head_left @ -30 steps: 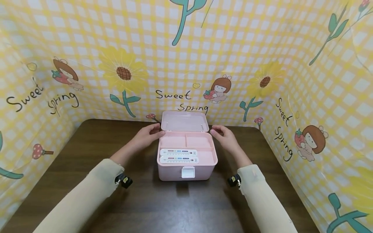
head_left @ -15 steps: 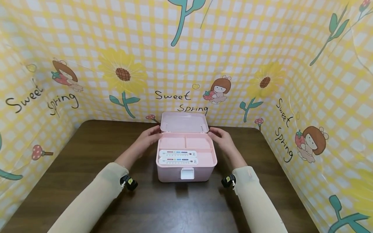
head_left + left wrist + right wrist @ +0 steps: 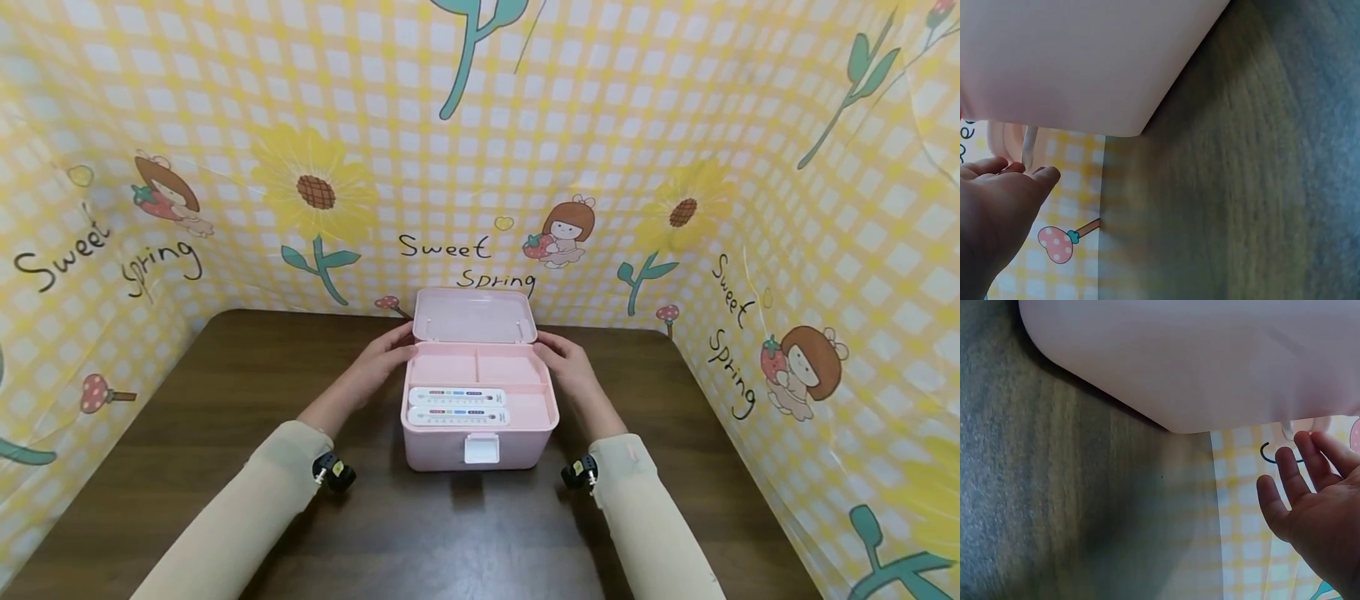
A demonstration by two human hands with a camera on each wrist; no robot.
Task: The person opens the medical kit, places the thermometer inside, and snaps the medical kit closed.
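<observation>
In the head view a pink storage box stands on the table with its lid raised at the back. Inside its top sits a pink divided tray. Two long white pieces with coloured bars and a printed scale, an upper white piece and a lower white piece, lie in the front compartment. My left hand is at the back left corner, thumb at the rim. My right hand mirrors it at the back right corner. Their fingers extend past the box's sides, rather straight in the wrist views; thumb contact is unclear.
The raised lid leans near the yellow checked backdrop, which surrounds the dark wooden table at the back and sides. A white latch hangs on the box's front. A small black camera is strapped at each wrist.
Both hands have moved inward, from slightly apart at the back corners to close against the box. The thumbs now lie at the rim. Box, lid and white pieces look the same.
</observation>
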